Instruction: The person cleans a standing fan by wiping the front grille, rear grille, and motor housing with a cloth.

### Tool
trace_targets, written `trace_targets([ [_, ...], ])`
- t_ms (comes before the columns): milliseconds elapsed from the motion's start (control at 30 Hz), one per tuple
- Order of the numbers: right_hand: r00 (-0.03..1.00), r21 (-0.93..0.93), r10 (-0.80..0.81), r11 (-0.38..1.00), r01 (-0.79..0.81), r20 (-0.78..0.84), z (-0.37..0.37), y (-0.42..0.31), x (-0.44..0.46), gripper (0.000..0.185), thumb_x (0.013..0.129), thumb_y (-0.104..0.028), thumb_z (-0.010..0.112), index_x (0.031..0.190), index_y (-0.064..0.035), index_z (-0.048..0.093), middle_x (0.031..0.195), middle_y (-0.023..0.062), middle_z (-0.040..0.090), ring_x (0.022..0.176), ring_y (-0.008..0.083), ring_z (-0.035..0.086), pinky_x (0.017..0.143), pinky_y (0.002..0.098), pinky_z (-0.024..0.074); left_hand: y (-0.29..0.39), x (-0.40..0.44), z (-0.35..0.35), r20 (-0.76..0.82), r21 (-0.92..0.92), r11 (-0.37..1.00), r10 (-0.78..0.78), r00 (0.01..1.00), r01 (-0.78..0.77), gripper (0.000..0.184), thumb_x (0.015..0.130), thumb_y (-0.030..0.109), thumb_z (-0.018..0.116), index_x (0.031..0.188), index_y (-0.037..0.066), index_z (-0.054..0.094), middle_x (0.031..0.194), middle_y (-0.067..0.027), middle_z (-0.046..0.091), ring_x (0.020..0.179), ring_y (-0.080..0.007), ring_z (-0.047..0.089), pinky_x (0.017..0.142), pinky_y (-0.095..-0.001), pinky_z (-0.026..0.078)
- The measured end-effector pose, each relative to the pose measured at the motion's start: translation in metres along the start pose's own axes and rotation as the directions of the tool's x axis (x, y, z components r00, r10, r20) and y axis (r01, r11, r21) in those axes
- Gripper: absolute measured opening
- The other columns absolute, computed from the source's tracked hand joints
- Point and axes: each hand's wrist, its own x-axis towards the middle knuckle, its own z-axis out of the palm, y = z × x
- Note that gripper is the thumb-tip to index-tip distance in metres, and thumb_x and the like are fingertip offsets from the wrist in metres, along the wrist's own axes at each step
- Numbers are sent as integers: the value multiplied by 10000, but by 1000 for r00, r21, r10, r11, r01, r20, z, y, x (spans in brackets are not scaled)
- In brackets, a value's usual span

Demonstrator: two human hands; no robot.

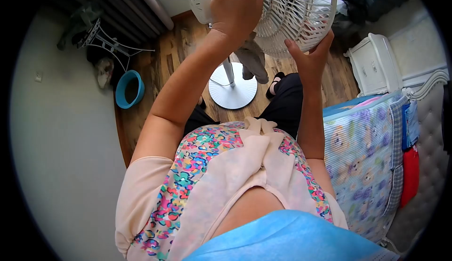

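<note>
Fan cage (297, 18) is held by right hand (311, 56); grip of left hand (237, 9) can't be told. Wiping with cloth (253, 59) seems underway; steady hold needed next.

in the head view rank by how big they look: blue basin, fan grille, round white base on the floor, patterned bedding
Largest to smallest:
1. patterned bedding
2. fan grille, helped by being nearer the camera
3. round white base
4. blue basin
</note>
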Motion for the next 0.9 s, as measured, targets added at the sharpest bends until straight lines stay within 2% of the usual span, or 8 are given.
trace_targets([
  [67,1000,-26,-22,999,21,-6,-1,-3,2,834,708,-96,834,1361,-41,319,1166,148,587,1020,224,664,848,345,579,-4,3,1,84,187,981,-67,994,51,198,937,226,615,1010,42,624,930,-182,686,812,-395,671,709,-464,538],
  [133,998,37,59,998,-60,25,-3,-5,1,753,754,-51,809,1353,-41,351,1222,133,551,1092,191,619,930,324,521,0,0,-3,-59,-26,1000,2,998,-4,187,943,234,607,992,54,618,892,-187,684,774,-402,668,689,-474,538],
  [267,1000,-18,-13,1000,13,8,1,-2,1,814,701,-98,815,1339,-53,313,1137,161,617,973,228,695,848,346,590,15,-2,-7,-184,-245,960,92,979,-136,206,954,271,599,965,66,611,837,-182,678,756,-406,667,681,-486,536],
  [467,1000,28,13,1000,-12,-25,1,-3,1,758,733,-74,822,1343,-56,371,1196,132,573,1040,190,634,884,318,537,0,0,0,99,163,985,-80,992,63,175,946,217,617,1007,54,609,841,-187,691,791,-407,671,694,-484,524],
  [567,999,38,25,999,-24,-26,3,-4,0,747,731,-77,821,1328,-51,373,1178,130,578,1026,190,637,871,320,543,5,-8,-2,-66,-141,989,34,997,-43,164,940,185,619,1026,46,601,843,-201,686,791,-410,670,685,-484,517],
  [633,999,42,35,999,-34,-18,4,-4,-2,740,732,-78,819,1322,-48,374,1170,130,579,1021,190,639,867,323,545,8,-12,1,-139,-325,945,-61,988,13,159,941,187,620,1005,42,604,834,-207,674,792,-418,664,683,-477,516],
  [833,999,21,28,999,-27,-42,1,-1,-2,735,733,-82,817,1314,-47,368,1179,142,581,1038,200,641,874,331,545,-19,-27,14,-4,-245,969,-19,1000,17,253,912,275,678,1075,81,674,845,-118,725,742,-234,713,702,-333,543],
  [900,999,45,39,998,-38,-24,2,-6,-2,736,737,-80,817,1318,-48,366,1184,145,582,1048,200,640,874,332,546,-7,-27,13,-85,-327,945,-1,996,-27,250,914,279,673,1071,83,676,849,-120,725,744,-244,714,702,-339,544],
])
